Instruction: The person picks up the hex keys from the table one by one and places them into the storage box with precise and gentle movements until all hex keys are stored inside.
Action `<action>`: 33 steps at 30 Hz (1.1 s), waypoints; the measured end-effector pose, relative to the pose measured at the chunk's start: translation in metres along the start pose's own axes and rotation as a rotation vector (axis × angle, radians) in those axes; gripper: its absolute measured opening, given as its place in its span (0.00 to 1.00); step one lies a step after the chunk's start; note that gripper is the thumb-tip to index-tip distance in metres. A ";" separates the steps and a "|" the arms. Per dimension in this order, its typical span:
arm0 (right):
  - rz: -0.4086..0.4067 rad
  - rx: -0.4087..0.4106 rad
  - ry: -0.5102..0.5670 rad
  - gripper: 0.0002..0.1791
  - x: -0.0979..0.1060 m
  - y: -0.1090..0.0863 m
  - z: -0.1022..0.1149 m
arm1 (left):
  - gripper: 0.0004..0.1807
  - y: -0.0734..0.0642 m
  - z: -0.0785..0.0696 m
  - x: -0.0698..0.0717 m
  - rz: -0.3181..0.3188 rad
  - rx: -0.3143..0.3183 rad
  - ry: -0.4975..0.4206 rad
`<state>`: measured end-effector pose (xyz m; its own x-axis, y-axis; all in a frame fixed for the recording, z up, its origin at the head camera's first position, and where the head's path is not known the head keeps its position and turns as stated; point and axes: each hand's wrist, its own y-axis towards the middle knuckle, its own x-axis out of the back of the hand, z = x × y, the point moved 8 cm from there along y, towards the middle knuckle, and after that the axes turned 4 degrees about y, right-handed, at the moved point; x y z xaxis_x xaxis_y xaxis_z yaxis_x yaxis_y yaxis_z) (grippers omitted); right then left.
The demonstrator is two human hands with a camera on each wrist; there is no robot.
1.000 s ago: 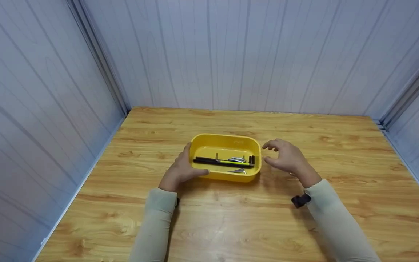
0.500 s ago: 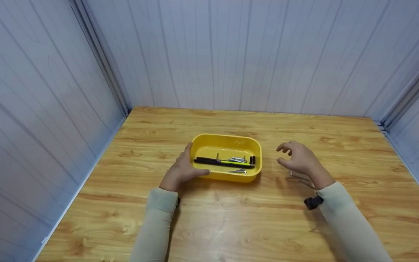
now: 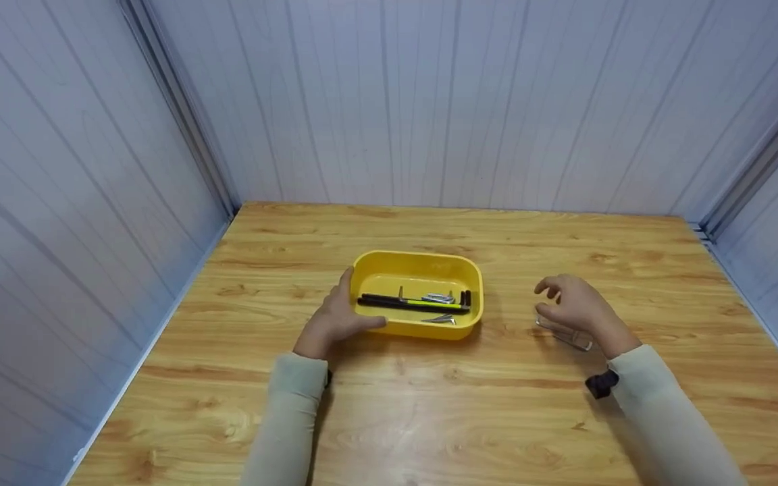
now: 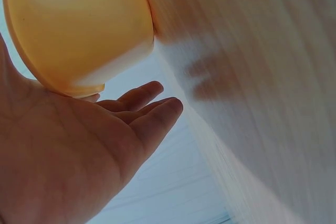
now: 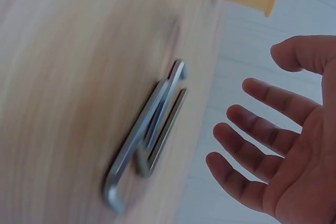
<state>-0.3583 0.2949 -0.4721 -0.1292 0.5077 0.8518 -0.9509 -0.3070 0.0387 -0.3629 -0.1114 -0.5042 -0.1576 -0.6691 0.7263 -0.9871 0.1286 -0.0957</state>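
Note:
A yellow plastic bin (image 3: 423, 332) stands on the wooden table. My left hand (image 3: 331, 316) holds its left front corner, thumb along the front rim and forefinger up the left end. In the left wrist view the other fingers reach out below the bin, fairly straight. Inside lie long black rods (image 3: 379, 302), one with a bright yellow stretch, and several small silver hex keys (image 3: 437, 297). To the right, my right hand (image 3: 581, 307) hovers with loosely bent fingers and holds nothing. Under it, silver L-shaped hex keys (image 5: 139, 129) lie close together on the table.
The wooden table (image 3: 429, 418) runs back to a pale panelled wall (image 3: 423, 101). More panels stand at the left (image 3: 92, 236) and right. A dark wrist strap (image 3: 602, 385) sits at my right cuff.
My right hand has drawn away from the bin's right end, moving right and slightly toward me, over the hex keys, which show more now. The left hand stays at the bin.

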 end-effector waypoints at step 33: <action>0.120 -0.098 -0.036 0.15 -0.015 -0.007 -0.036 | 0.70 -0.002 0.000 0.000 0.011 -0.001 -0.004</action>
<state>-0.3596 0.3184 -0.5043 -0.2349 0.4421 0.8657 -0.9524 -0.2827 -0.1140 -0.3612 -0.1117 -0.5043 -0.1686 -0.6703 0.7227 -0.9852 0.1366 -0.1031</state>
